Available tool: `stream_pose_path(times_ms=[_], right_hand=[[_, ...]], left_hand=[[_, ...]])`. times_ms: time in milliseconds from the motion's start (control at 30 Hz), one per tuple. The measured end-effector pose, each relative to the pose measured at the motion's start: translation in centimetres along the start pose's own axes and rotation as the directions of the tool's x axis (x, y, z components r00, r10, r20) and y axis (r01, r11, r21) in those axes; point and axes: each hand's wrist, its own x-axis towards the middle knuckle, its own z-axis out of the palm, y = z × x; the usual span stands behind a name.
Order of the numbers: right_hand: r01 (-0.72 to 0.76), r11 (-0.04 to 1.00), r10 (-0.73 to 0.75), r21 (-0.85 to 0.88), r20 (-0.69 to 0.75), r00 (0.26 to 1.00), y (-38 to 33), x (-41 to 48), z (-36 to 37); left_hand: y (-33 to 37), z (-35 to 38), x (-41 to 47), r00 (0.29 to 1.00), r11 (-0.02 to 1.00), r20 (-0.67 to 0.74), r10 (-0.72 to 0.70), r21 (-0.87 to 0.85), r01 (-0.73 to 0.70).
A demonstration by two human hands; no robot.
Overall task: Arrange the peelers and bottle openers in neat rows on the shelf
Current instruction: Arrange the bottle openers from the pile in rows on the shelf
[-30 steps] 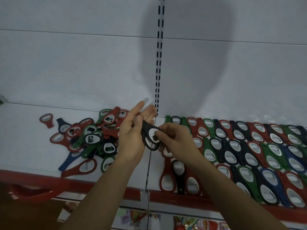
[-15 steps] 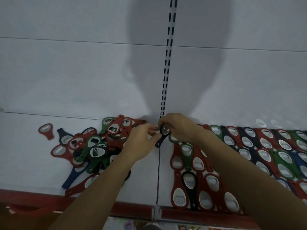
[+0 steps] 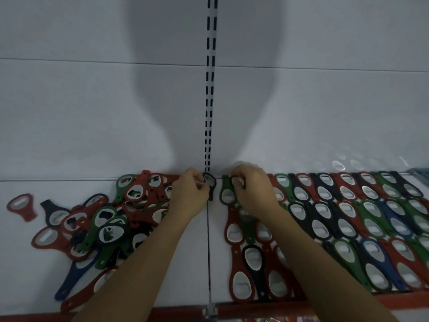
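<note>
A black bottle opener (image 3: 210,185) lies at the back of the white shelf (image 3: 190,263), just below the slotted upright. My left hand (image 3: 189,194) pinches its head. My right hand (image 3: 254,190) is curled, fingertips pinching the head of a dark opener (image 3: 236,181) next to a green opener (image 3: 225,194) at the left end of the back row. Neat overlapping rows of red, green, black and blue openers (image 3: 348,217) fill the shelf to the right. A jumbled pile of openers (image 3: 111,224) lies to the left. No peelers are visible.
A slotted upright (image 3: 210,89) runs up the white back wall. The shelf has a red front edge (image 3: 255,312). A single red opener (image 3: 22,205) lies apart at the far left. A bare strip of shelf runs between my forearms.
Both hands carried the black opener from mid-shelf to the back wall. They then separated: the left stays on it, the right shifted right onto the row's end.
</note>
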Motion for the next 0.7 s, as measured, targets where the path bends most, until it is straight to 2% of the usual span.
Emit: stream_pose_path(times_ms=[100,267,600,667,700], right_hand=[[-0.023,0.976,0.036,-0.217,0.060,0.998,1.1,-1.5,1.2],[-0.035,0.949,0.054,-0.313,0.051,0.997,1.6,-1.8,2.3],[-0.046,0.949,0.059,-0.312,0.030,0.998,1.9,-1.9,2.6],[-0.047,0.952,0.060,-0.301,0.033,0.998,1.4,-2.0,2.2],[-0.033,0.960,0.039,-0.278,0.015,0.999,0.9,-2.0,1.7]], left_hand=[[-0.1,0.8,0.0,0.998,0.993,0.058,0.029,0.110,-0.035],[-0.1,0.9,-0.2,0.992,0.976,0.084,0.099,0.185,-0.113],[-0.1,1.1,-0.2,0.991,0.985,0.099,0.087,0.140,-0.100],[0.4,0.7,-0.3,0.991,0.991,0.057,0.120,0.057,-0.123],[0.8,0.3,-0.3,0.993,0.992,0.018,0.117,-0.058,-0.116]])
